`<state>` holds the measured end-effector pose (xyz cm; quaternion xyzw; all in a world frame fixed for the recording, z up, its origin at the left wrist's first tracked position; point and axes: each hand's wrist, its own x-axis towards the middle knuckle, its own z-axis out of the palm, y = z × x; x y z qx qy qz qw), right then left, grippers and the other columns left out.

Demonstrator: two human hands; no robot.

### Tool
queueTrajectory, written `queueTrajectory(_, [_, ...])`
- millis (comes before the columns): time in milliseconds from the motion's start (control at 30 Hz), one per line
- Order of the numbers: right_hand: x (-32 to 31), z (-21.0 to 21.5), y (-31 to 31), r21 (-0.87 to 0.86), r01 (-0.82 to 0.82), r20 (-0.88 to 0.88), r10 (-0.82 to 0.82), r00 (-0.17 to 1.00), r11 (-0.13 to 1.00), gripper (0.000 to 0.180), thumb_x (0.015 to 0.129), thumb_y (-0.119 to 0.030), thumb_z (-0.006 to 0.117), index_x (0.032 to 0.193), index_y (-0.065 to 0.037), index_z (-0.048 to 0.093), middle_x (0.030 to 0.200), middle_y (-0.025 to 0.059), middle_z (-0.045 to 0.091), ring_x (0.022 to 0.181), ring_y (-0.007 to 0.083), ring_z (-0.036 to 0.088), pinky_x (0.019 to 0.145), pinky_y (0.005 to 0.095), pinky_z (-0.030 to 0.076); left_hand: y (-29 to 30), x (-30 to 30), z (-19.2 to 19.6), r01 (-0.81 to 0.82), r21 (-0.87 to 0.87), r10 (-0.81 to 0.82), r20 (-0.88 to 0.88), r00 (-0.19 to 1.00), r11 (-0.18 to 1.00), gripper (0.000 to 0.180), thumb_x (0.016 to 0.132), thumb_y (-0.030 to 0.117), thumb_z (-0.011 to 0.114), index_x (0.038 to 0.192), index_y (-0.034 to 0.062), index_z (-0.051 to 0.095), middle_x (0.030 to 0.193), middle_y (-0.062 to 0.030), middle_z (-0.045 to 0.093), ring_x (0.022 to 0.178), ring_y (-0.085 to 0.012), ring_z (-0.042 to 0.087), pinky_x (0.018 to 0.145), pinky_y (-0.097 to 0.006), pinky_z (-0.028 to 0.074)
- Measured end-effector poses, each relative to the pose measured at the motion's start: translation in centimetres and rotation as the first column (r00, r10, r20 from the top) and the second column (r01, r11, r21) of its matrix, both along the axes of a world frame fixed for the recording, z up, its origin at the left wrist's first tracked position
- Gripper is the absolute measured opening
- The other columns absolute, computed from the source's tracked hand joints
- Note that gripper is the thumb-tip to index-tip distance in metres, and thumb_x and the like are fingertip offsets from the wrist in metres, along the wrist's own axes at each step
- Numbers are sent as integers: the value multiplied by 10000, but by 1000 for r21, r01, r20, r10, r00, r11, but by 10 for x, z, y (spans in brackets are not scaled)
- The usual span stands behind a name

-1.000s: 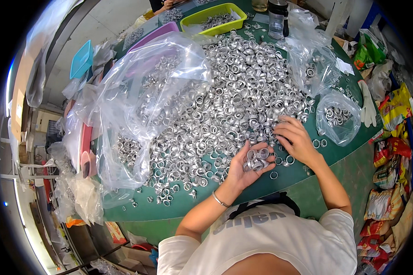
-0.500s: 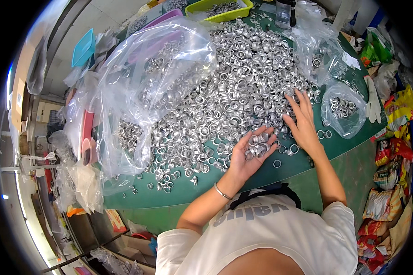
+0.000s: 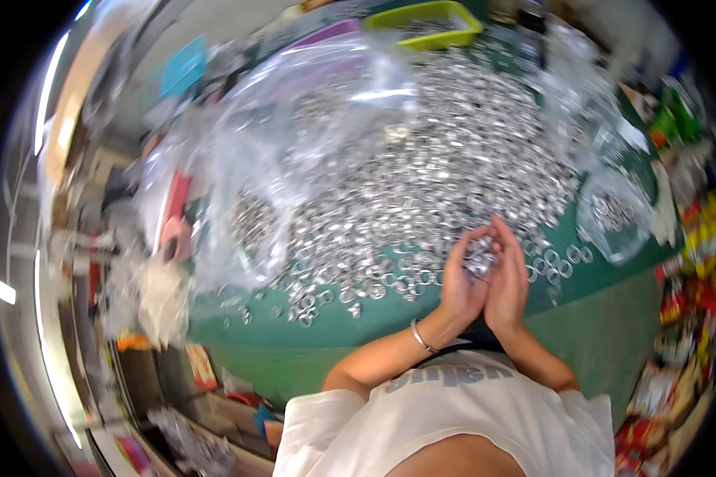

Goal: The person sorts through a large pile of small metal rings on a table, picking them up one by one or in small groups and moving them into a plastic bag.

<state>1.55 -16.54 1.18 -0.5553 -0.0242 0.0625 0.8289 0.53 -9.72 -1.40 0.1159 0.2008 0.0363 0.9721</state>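
A wide heap of silver metal rings [image 3: 485,143] spreads over the green table [image 3: 239,318]. At the heap's near edge, my left hand [image 3: 459,288] and my right hand [image 3: 507,288] are pressed side by side into a cup. Between the palms and curled fingers sits a small handful of metal rings [image 3: 480,256], partly hidden and blurred. A silver bangle is on my left wrist. Several loose rings [image 3: 561,262] lie on the table just right of my right hand.
A clear plastic bag [image 3: 254,159] covers the heap's left side. Farther back stands a yellow-green basin [image 3: 461,38] with metal parts in it. To the right lie a small clear bag of rings [image 3: 615,215] and a pale glove [image 3: 663,203]. Colourful packages [image 3: 652,389] line the right side.
My right hand has left the heap and come against my left hand, which has turned and closed in around the rings. The whole view has shifted, and the picture is now blurred.
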Motion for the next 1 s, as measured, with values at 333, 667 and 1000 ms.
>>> queueTrajectory(333, [-11, -29, -30, -44, -104, -54, 101, 993, 994, 348, 955, -170, 397, 1226, 41, 450, 1273, 161, 465, 1161, 236, 459, 954, 360, 370, 94, -51, 23, -100, -145, 51, -311, 949, 984, 280, 912, 183, 401, 1093, -13, 487, 1042, -179, 561, 878, -242, 573, 808, -381, 501])
queueTrajectory(667, [3, -18, -30, -106, -180, 73, 188, 980, 978, 318, 918, -81, 475, 1208, 49, 454, 1209, 171, 510, 1083, 226, 518, 873, 318, 432, 239, 100, 135, -534, 363, 467, 260, 845, 764, 345, 912, 180, 388, 1185, -30, 366, 1234, -233, 400, 1177, -354, 378, 1020, -545, 252])
queueTrajectory(1000, [88, -19, -78, -658, 360, 497, 22, 868, 661, 239, 818, -19, 567, 1056, -16, 594, 1070, 106, 580, 969, 218, 530, 801, 299, 415, 119, 29, 54, -480, 829, 101, 524, 846, -287, 257, 806, -25, 498, 1049, 8, 576, 1139, -119, 514, 1085, -230, 484, 975, -337, 327])
